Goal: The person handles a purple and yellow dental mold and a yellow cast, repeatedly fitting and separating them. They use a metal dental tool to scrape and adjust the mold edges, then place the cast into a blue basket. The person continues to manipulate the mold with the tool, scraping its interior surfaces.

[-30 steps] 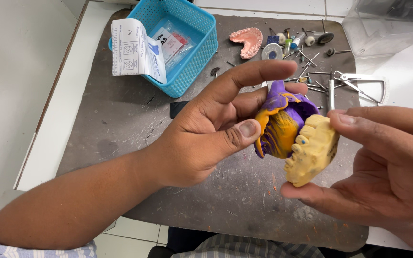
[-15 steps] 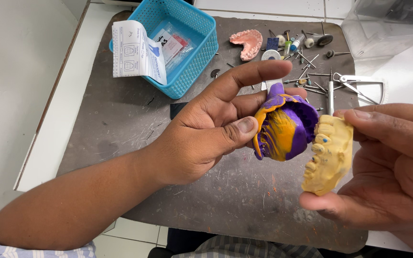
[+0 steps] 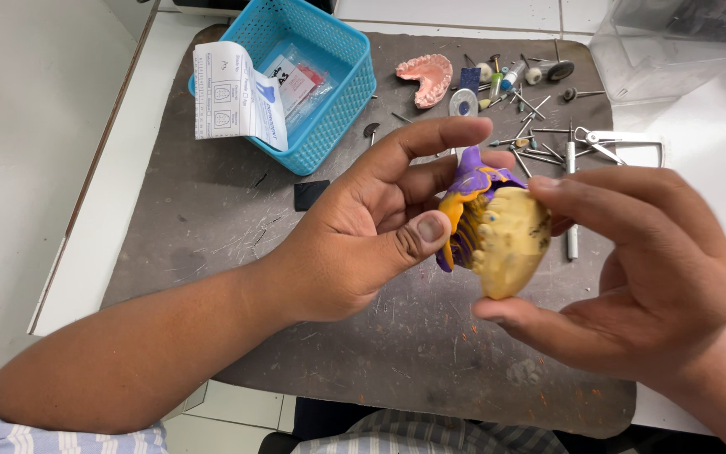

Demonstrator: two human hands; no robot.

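My left hand (image 3: pixel 363 231) grips a purple and orange dental impression (image 3: pixel 464 210) between thumb and fingers. My right hand (image 3: pixel 640 269) holds a yellow plaster tooth model (image 3: pixel 510 244) between thumb below and fingers above. The model is pressed against the impression, teeth facing it. Both are held above a grey work mat (image 3: pixel 237 219).
A blue plastic basket (image 3: pixel 321 84) with papers and packets stands at the back left of the mat. A pink denture base (image 3: pixel 426 77), several small burs and metal tools (image 3: pixel 539 109) lie at the back. A clear plastic box (image 3: pixel 665 42) sits at the far right.
The yellow model was held apart from the impression half a second ago; my right hand has brought it back against the impression. My left hand stayed nearly still.
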